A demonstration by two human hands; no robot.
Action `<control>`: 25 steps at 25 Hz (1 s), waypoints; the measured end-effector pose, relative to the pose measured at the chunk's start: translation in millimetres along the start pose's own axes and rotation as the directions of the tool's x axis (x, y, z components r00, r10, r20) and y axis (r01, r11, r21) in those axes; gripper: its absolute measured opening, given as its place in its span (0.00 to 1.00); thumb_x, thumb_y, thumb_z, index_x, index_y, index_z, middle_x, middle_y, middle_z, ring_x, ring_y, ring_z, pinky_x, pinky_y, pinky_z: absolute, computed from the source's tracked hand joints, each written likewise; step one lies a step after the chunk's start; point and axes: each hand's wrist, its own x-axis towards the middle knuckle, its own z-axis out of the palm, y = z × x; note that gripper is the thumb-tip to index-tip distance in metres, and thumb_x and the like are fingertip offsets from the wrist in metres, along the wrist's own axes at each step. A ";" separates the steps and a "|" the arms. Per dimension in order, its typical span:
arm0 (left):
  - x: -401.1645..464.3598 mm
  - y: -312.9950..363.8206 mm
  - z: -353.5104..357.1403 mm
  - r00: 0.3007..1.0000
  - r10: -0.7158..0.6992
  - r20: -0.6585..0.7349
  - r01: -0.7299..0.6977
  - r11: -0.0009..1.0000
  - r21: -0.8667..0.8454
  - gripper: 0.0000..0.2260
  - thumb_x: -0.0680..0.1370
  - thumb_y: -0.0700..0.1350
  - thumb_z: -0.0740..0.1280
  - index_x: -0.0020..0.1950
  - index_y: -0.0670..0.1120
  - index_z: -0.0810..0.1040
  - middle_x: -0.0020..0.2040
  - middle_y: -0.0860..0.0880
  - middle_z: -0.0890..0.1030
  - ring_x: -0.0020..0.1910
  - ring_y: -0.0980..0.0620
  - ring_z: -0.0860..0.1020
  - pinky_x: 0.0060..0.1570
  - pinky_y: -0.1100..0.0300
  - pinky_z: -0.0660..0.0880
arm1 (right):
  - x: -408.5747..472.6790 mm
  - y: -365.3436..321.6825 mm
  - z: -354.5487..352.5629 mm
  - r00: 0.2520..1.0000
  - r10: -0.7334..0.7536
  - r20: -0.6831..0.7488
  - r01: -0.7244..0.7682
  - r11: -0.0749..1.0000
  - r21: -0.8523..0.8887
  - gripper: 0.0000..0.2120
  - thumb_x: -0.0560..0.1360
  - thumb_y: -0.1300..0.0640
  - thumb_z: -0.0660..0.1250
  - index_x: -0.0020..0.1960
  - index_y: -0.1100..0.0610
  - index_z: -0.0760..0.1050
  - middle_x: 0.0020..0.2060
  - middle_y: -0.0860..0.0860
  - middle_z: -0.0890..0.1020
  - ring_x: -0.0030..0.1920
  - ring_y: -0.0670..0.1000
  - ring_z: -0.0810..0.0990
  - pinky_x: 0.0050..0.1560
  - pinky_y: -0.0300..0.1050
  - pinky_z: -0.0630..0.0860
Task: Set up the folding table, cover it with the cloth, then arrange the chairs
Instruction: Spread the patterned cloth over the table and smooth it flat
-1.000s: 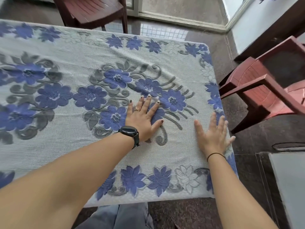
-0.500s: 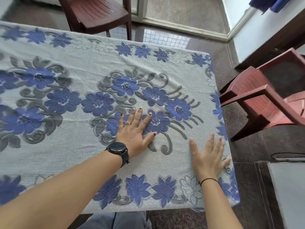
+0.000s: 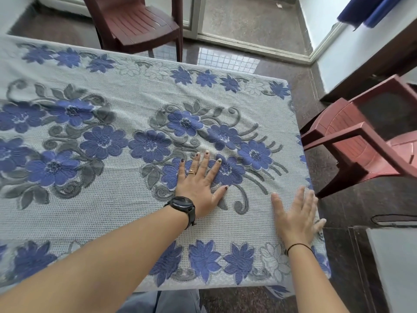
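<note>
Head view shows me both arms reaching forward over the desk point(image 3: 13, 45), my left hand point(image 3: 198, 188) lying flat with fingers spread on the cloth point(image 3: 126, 213), gripping nothing, and my right hand point(image 3: 297, 216) just as flat and open near the desk's right edge, a little blurred. I count one cloth covering the whole desk top, and two chairs: a dark chair point(image 3: 137, 23) beyond the far edge and a red chair point(image 3: 358, 141) just beside the right edge.

Home dining corner — floral tablecloth point(image 3: 140, 213), plastic chairs point(image 3: 361, 145)
</note>
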 end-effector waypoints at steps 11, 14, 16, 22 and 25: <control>-8.9 -5.8 1.1 1.000 0.024 -0.001 -0.024 1.000 -0.019 0.31 0.77 0.68 0.41 0.76 0.60 0.33 0.76 0.52 0.29 0.75 0.50 0.31 0.72 0.42 0.32 | -3.2 0.2 -2.4 1.000 -0.021 0.016 0.021 1.000 -0.001 0.48 0.66 0.21 0.39 0.78 0.48 0.40 0.78 0.49 0.43 0.77 0.48 0.40 0.72 0.65 0.38; -7.8 -2.0 2.3 1.000 0.026 -0.006 -0.026 0.999 -0.020 0.31 0.77 0.68 0.41 0.76 0.60 0.33 0.75 0.52 0.29 0.75 0.50 0.31 0.72 0.42 0.31 | -2.4 1.8 -4.4 1.000 -0.012 0.019 0.012 1.000 -0.008 0.48 0.66 0.21 0.38 0.78 0.48 0.40 0.78 0.49 0.43 0.77 0.48 0.40 0.72 0.64 0.38; -6.4 1.1 2.8 1.000 0.028 -0.013 -0.028 0.999 -0.025 0.31 0.77 0.68 0.40 0.76 0.59 0.32 0.75 0.52 0.28 0.75 0.50 0.31 0.72 0.42 0.31 | -1.5 3.9 -6.1 1.000 -0.004 0.022 0.004 1.000 -0.013 0.49 0.65 0.21 0.38 0.78 0.48 0.40 0.78 0.49 0.43 0.77 0.48 0.40 0.72 0.64 0.38; -6.7 2.0 0.4 0.999 0.034 -0.004 -0.034 0.999 -0.039 0.31 0.78 0.67 0.41 0.76 0.59 0.34 0.76 0.52 0.30 0.75 0.50 0.32 0.71 0.42 0.30 | -0.6 2.9 -9.4 0.999 0.010 0.037 -0.009 1.000 -0.004 0.50 0.65 0.20 0.38 0.78 0.48 0.39 0.78 0.50 0.43 0.77 0.49 0.40 0.72 0.66 0.38; -15.9 -7.7 -0.4 0.999 0.044 -0.032 -0.046 0.998 -0.051 0.31 0.78 0.68 0.42 0.76 0.60 0.35 0.77 0.53 0.32 0.76 0.51 0.33 0.70 0.44 0.27 | -13.9 -8.9 -13.4 1.000 0.001 0.007 -0.002 0.998 0.060 0.49 0.66 0.21 0.39 0.77 0.50 0.38 0.78 0.51 0.42 0.77 0.50 0.40 0.71 0.67 0.38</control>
